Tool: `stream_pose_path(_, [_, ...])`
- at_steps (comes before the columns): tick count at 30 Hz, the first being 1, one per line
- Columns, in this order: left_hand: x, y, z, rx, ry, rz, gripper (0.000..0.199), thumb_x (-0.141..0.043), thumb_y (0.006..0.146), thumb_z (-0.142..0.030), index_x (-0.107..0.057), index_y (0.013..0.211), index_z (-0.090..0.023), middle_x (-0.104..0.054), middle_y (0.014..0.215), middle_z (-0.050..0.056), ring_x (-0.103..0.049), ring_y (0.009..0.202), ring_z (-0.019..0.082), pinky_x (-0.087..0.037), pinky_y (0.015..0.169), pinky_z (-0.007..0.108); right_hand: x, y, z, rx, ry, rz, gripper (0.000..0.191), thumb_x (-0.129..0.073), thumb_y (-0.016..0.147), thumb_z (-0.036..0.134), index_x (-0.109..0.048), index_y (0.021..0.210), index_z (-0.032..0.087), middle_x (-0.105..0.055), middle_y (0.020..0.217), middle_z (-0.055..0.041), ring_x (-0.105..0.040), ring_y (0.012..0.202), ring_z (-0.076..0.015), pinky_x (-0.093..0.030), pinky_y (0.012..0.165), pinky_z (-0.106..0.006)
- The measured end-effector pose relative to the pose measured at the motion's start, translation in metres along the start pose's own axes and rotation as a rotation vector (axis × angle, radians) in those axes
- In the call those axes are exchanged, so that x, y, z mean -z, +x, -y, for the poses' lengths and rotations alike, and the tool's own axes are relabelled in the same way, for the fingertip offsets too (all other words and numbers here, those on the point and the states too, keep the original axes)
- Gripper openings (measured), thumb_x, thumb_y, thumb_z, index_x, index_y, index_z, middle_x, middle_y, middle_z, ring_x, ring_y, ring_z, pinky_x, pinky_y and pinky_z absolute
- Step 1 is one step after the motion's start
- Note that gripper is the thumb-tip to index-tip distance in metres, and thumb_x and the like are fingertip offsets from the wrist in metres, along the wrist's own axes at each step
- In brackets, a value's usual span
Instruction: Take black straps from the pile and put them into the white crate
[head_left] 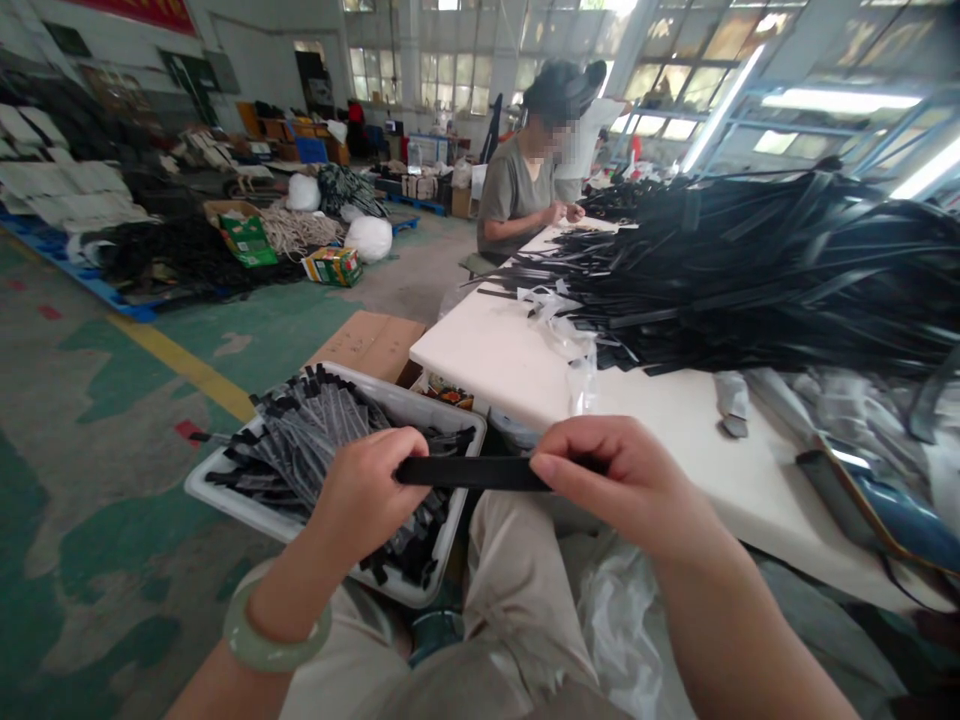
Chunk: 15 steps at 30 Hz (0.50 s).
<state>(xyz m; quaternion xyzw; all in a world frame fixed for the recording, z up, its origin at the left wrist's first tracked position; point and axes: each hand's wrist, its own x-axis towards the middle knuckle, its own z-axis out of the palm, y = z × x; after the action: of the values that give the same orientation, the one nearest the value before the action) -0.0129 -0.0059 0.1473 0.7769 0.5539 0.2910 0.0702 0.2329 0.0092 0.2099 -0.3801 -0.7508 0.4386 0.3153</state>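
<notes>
A short black strap (472,473) is stretched level between my two hands, above my lap. My left hand (382,480) is closed around its left end, and a pale green bangle (277,625) circles that wrist. At the other end, my right hand (607,470) pinches the strap between thumb and curled fingers. Below and to the left stands a white plastic bin (202,490) full of black strips (330,420), many in clear wrapping. Both ends of the strap are partly hidden by my fingers.
A white table (480,350) runs along my right, heaped with long black straps (750,270) and clear plastic wrapping (577,350). A blue-black case (892,500) lies near its edge. Another person (517,190) sits at the far side. A cardboard box (367,345) stands behind the bin.
</notes>
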Motion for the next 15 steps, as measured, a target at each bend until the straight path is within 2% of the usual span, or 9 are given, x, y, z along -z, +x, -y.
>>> stream_pose_path(3, [-0.004,0.0,-0.01,-0.011,-0.017,0.037,0.01,-0.058,0.079,-0.014,-0.059,0.084,-0.022,-0.069,0.075,-0.001,-0.069,0.071,0.02,-0.044,0.064,0.028,-0.012,0.002,-0.001,-0.067,-0.081,0.047,0.024,-0.059,0.088,0.027,-0.064,0.069,0.015,-0.048,0.056,0.0045,-0.038,0.051,-0.0089,-0.026,0.047,-0.022])
stream_pose_path(6, [-0.009,0.003,-0.024,-0.1,-0.038,0.11,0.025,-0.054,0.08,-0.011,-0.059,0.102,-0.021,-0.074,0.083,0.0,-0.073,0.078,0.022,-0.048,0.066,0.029,-0.039,0.007,-0.003,-0.066,-0.143,0.009,0.023,-0.058,0.087,0.021,-0.06,0.065,0.016,-0.054,0.059,0.0028,-0.045,0.055,-0.0104,-0.03,0.051,-0.023])
stream_pose_path(9, [-0.01,0.006,-0.025,-0.111,-0.016,0.114,0.038,-0.052,0.081,-0.01,-0.054,0.117,-0.021,-0.076,0.089,0.002,-0.074,0.077,0.023,-0.05,0.065,0.03,-0.055,0.012,-0.009,-0.034,-0.213,-0.024,0.016,-0.057,0.089,0.021,-0.056,0.074,0.017,-0.06,0.07,-0.0001,-0.052,0.063,-0.0129,-0.035,0.057,-0.024])
stream_pose_path(12, [-0.009,0.006,-0.018,-0.081,0.051,0.116,0.053,-0.054,0.08,-0.011,-0.046,0.132,-0.019,-0.076,0.093,0.004,-0.073,0.073,0.024,-0.052,0.063,0.032,-0.054,0.017,-0.012,-0.076,-0.143,0.101,0.009,-0.051,0.095,0.023,-0.054,0.09,0.017,-0.056,0.07,0.0021,-0.052,0.055,-0.011,-0.036,0.054,-0.023])
stream_pose_path(15, [-0.013,0.004,-0.013,-0.129,0.06,0.098,0.07,-0.056,0.077,-0.009,-0.034,0.144,-0.018,-0.072,0.111,0.01,-0.073,0.086,0.026,-0.057,0.072,0.035,-0.051,0.025,-0.012,-0.143,-0.034,0.26,0.011,-0.047,0.096,0.016,-0.051,0.086,0.018,-0.049,0.06,0.0067,-0.044,0.043,-0.0074,-0.033,0.045,-0.021])
